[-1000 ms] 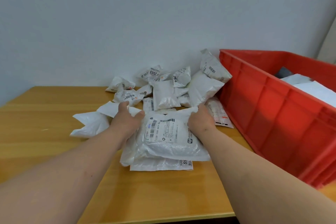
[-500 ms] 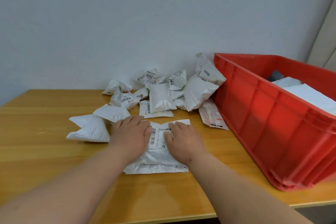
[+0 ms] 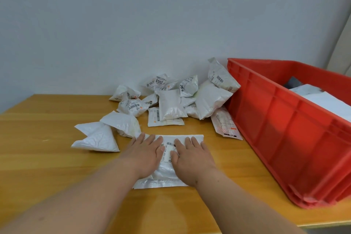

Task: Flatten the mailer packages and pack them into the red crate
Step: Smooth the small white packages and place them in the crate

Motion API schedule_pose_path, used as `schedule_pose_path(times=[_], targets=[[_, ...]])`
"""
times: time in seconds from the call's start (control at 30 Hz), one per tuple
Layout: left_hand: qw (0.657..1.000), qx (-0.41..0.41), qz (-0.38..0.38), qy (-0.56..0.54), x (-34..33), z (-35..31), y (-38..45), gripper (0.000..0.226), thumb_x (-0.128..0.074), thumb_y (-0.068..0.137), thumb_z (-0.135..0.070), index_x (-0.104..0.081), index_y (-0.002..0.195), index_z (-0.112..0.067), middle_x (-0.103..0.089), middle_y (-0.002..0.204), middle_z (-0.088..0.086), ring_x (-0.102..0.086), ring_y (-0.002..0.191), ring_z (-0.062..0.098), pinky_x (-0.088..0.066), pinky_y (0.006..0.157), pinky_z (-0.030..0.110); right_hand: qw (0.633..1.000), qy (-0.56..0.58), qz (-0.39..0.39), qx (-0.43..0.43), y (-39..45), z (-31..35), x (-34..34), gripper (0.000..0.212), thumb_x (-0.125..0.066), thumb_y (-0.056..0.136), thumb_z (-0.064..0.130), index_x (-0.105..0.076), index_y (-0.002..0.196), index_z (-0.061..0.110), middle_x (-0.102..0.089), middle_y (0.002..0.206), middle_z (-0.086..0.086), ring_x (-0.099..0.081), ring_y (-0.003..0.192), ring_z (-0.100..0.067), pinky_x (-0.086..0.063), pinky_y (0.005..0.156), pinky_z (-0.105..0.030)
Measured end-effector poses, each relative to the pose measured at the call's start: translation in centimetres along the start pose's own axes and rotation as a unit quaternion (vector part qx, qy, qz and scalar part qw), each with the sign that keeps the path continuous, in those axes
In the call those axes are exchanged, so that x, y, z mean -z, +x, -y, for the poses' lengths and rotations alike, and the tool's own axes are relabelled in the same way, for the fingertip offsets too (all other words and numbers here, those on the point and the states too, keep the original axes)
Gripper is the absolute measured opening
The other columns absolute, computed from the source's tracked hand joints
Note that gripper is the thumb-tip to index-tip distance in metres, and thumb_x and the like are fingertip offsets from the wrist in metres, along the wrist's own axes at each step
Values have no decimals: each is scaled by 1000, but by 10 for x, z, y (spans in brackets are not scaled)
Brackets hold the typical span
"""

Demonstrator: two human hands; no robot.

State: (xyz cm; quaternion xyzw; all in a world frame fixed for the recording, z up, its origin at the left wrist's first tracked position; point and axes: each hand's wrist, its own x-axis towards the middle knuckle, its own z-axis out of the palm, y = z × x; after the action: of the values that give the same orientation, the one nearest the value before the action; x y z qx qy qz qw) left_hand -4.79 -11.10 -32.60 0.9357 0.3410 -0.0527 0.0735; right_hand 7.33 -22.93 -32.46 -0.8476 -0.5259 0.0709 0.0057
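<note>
A white mailer package (image 3: 167, 174) with a barcode label lies flat on the wooden table in front of me. My left hand (image 3: 146, 153) and my right hand (image 3: 190, 155) press down on it side by side, fingers straight and pointing away. A pile of several puffy white mailers (image 3: 171, 103) sits behind it against the wall. The red crate (image 3: 281, 131) stands at the right, holding a few flat white packages (image 3: 322, 100).
Two loose white mailers (image 3: 96, 137) lie left of my hands. A flat printed mailer (image 3: 225, 122) rests against the crate's left wall. The table's front edge (image 3: 322, 223) runs close below the crate. A grey wall stands behind the table.
Both hands have set the mailer down from a raised grip and now press flat on top of it, sliding slightly forward over it.
</note>
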Motion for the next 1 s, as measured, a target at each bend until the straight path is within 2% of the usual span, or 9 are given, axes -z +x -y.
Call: schedule_pose_path(times=[0.17, 0.43, 0.53, 0.6, 0.7, 0.87, 1.0], targets=[[1000, 4, 19, -11, -6, 1, 3, 56, -4, 103, -48, 0, 157, -32, 3, 165, -5, 7, 151, 23, 2, 123, 41, 1000, 9, 16, 4, 5, -2, -5, 60, -12, 104, 46, -9, 159, 23, -13, 164, -15, -8, 152, -30, -8, 123, -47], [999, 2, 27, -33, -17, 4, 7, 61, -6, 101, -55, 0, 156, -31, 3, 165, -5, 5, 151, 22, -2, 123, 39, 999, 42, 8, 5, 7, -4, -16, 58, -14, 105, 45, -13, 158, 23, -14, 164, -14, -11, 152, -29, -10, 123, -45], [998, -1, 35, -44, -19, 3, 5, 77, -2, 90, -70, 2, 156, -31, 5, 164, -5, 6, 151, 22, -3, 123, 40, 998, 64, 7, 3, 6, -5, -18, 57, -14, 105, 45, -12, 158, 24, -9, 165, -14, -6, 152, -29, -8, 123, -44], [998, -2, 41, -54, -19, 3, 3, 97, 6, 73, -80, 3, 156, -31, 6, 164, -5, 8, 151, 22, -3, 123, 40, 997, 81, 8, 1, 6, -6, -20, 57, -15, 105, 45, -11, 159, 25, -4, 165, -15, -2, 153, -28, -6, 124, -43], [997, 1, 46, -62, -18, 2, 3, 110, 9, 60, -84, 4, 156, -30, 7, 164, -5, 9, 151, 23, -4, 123, 41, 995, 97, 13, -1, 7, -7, -23, 57, -15, 105, 46, -11, 159, 27, 0, 166, -14, 2, 153, -27, -4, 124, -42], [997, 0, 61, -57, -18, 1, 5, 112, 11, 58, -83, 6, 156, -29, 10, 164, -5, 11, 151, 25, -2, 123, 41, 994, 102, 26, -2, 14, -9, -21, 55, -17, 105, 45, -16, 157, 28, -6, 165, -13, -3, 153, -27, -9, 124, -43], [998, 5, 46, -45, -21, 1, 5, 89, -1, 81, -77, 7, 156, -28, 12, 164, -3, 12, 150, 25, -2, 123, 43, 994, 112, -3, -2, 16, -9, -26, 53, -19, 104, 43, -24, 154, 30, -15, 164, -10, -12, 151, -26, -17, 122, -43]])
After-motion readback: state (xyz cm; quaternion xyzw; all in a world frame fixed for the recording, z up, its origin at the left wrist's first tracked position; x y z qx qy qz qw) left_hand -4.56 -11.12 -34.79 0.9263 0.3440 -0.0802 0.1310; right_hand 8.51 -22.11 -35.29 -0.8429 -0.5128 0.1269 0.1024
